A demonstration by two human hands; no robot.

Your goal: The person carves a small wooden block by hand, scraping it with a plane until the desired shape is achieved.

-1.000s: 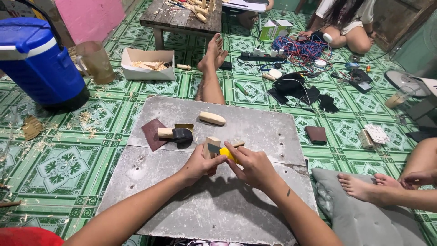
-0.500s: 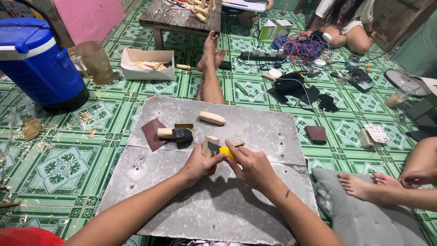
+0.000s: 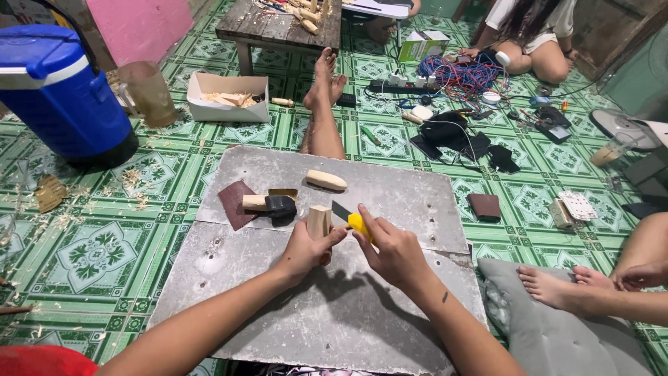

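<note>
Left hand (image 3: 306, 249) is gripping a small wooden block (image 3: 319, 221), fingers curled shut around its lower half, thumb pressing across the near face; block is standing upright on the grey board (image 3: 278, 306), long axis vertical, top end poking out above the fist

Just right of it, right hand (image 3: 393, 252) is closing on a yellow-handled utility knife (image 3: 350, 220), handle mostly buried in the palm, forefinger lying along the top; dark blade is pointing left and slightly far, tip touching or just beside the block's right edge, can't tell which

So the block is lying directly left of the blade, hands nearly touching, left hand nearer the wood

On the far left part of the board, a brown sandpaper sheet (image 3: 234, 202) is lying flat, with a wood-handled tool with a black head (image 3: 271, 204) resting beside it; further right and far, a rounded pale wooden piece (image 3: 325, 180) is lying on its side, well apart from the hands

Hidden: block's base under the fingers, knife's handle shape, blade's cutting edge too small to read; another person's bare feet (image 3: 557, 285) are showing at the right, cut off by the frame
</note>
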